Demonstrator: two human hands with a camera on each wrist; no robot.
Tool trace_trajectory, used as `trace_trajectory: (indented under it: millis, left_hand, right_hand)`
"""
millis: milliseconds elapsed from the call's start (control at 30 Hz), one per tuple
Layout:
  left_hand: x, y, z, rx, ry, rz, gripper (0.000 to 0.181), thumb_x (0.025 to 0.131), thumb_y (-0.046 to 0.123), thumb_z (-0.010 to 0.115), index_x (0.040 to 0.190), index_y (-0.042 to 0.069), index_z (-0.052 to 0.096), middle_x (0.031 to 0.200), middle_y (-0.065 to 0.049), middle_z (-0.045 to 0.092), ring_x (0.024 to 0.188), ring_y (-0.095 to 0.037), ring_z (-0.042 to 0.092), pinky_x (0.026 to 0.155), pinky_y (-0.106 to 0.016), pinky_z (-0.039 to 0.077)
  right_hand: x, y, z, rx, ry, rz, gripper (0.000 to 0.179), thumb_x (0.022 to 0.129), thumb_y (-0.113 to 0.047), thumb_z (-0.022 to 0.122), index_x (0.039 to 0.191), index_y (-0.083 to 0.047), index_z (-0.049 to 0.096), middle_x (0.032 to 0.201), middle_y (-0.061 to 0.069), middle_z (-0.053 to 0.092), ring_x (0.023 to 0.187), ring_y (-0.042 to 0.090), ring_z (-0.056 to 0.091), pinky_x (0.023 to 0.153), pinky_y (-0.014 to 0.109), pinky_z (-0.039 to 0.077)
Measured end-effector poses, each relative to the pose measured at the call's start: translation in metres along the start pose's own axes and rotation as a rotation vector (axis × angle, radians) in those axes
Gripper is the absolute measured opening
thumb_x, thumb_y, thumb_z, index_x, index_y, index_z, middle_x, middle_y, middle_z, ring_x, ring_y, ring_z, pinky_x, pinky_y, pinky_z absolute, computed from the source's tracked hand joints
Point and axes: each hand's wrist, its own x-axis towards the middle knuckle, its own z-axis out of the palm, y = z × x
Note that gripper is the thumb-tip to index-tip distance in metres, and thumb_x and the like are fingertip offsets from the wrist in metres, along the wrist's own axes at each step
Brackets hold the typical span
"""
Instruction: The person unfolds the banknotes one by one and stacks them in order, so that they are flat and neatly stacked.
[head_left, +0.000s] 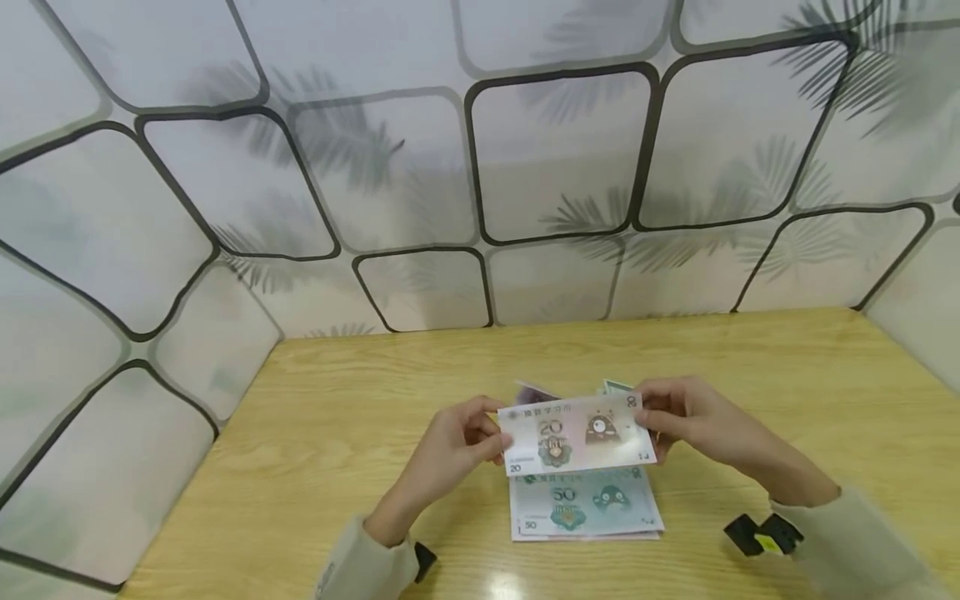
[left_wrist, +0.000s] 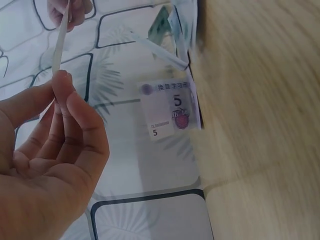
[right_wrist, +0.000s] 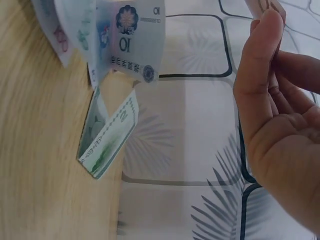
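Frond-printed wall (head_left: 555, 167) behind wood-grain counter (head_left: 360, 467). Pinched at opposite ends by left hand (head_left: 453, 443) and right hand (head_left: 693, 421): pale 20 note (head_left: 577, 433), raised between both. Lower down, partly hidden, between the hands: blue-green 50 note (head_left: 585, 504). Just beyond right hand: folded green note (right_wrist: 111, 140). Recommended: grip lightly at edges, pull evenly, keep flat, avoid creasing or snagging others.

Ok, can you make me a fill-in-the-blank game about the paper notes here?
The left hand and right hand pinch a pinkish note numbered ____.
In the head view, the greenish note below it is numbered ____.
In the left wrist view, a purple note shows the number ____.

Missing words: 20; 50; 5.
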Motion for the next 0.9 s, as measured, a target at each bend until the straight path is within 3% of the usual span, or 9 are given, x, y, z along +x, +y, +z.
trace_trajectory:
  millis: [100, 233, 333, 467, 567, 733, 900]
  left_hand:
    - [-0.002, -0.001, 0.002, 0.017, -0.008, 0.031, 0.034, 0.093, -0.008, 0.066, 0.126, -0.007, 0.06, 0.08, -0.008, 0.069, 0.067, -0.035, 0.066, 0.061, -0.034, 0.059]
    - [-0.002, -0.001, 0.005, 0.023, -0.014, 0.082, 0.038, 0.091, -0.01, 0.066, 0.129, -0.006, 0.059, 0.078, -0.008, 0.068, 0.064, -0.036, 0.063, 0.053, -0.018, 0.044]
    - [-0.004, -0.002, 0.008, 0.0, -0.017, 0.091, 0.036, 0.092, -0.01, 0.064, 0.128, -0.008, 0.059, 0.077, -0.01, 0.068, 0.062, -0.03, 0.063, 0.053, -0.02, 0.046]
    - [-0.006, -0.002, 0.012, -0.014, -0.039, 0.067, 0.025, 0.096, -0.008, 0.06, 0.121, -0.01, 0.063, 0.077, -0.009, 0.066, 0.062, -0.015, 0.062, 0.057, -0.032, 0.057]
    - [-0.006, -0.003, 0.013, -0.013, -0.055, 0.047, 0.02, 0.1, -0.005, 0.055, 0.117, -0.011, 0.065, 0.08, -0.009, 0.067, 0.064, -0.011, 0.061, 0.061, -0.037, 0.059]
    - [-0.006, -0.004, 0.012, -0.018, -0.06, 0.037, 0.018, 0.101, -0.003, 0.052, 0.108, -0.01, 0.068, 0.086, -0.011, 0.07, 0.068, -0.016, 0.062, 0.062, -0.029, 0.056]
    - [-0.005, -0.005, 0.014, 0.046, -0.075, 0.024, 0.024, 0.095, -0.008, 0.054, 0.115, -0.01, 0.066, 0.079, -0.007, 0.07, 0.065, -0.03, 0.066, 0.054, -0.019, 0.047]
  right_hand:
    - [-0.003, 0.003, 0.004, 0.0, 0.008, 0.004, 0.02, 0.105, 0.005, 0.047, 0.118, 0.019, 0.05, 0.09, 0.01, 0.071, 0.064, 0.013, 0.063, 0.056, 0.033, 0.059]
    - [-0.008, 0.005, 0.006, 0.016, 0.027, 0.009, 0.02, 0.105, 0.006, 0.046, 0.121, 0.018, 0.045, 0.089, 0.01, 0.07, 0.063, 0.013, 0.062, 0.055, 0.031, 0.058]
    - [-0.01, 0.008, 0.008, 0.038, 0.024, -0.014, 0.015, 0.105, 0.007, 0.045, 0.117, 0.016, 0.046, 0.085, 0.008, 0.069, 0.062, 0.012, 0.062, 0.053, 0.031, 0.057]
    - [-0.009, 0.01, 0.009, 0.068, 0.005, -0.031, 0.008, 0.104, 0.008, 0.046, 0.107, 0.013, 0.05, 0.08, 0.004, 0.068, 0.06, 0.011, 0.062, 0.05, 0.031, 0.056]
    - [-0.008, 0.01, 0.009, 0.066, -0.01, -0.016, 0.007, 0.103, 0.007, 0.047, 0.102, 0.011, 0.052, 0.078, 0.004, 0.068, 0.059, 0.012, 0.063, 0.049, 0.033, 0.057]
    - [-0.009, 0.012, 0.007, 0.055, -0.059, 0.024, 0.01, 0.104, 0.005, 0.048, 0.098, 0.01, 0.055, 0.073, 0.007, 0.065, 0.062, 0.012, 0.063, 0.051, 0.034, 0.058]
    - [-0.011, 0.015, 0.003, 0.044, -0.106, 0.061, 0.013, 0.103, 0.004, 0.05, 0.097, 0.011, 0.059, 0.072, 0.004, 0.065, 0.061, 0.008, 0.062, 0.05, 0.031, 0.057]
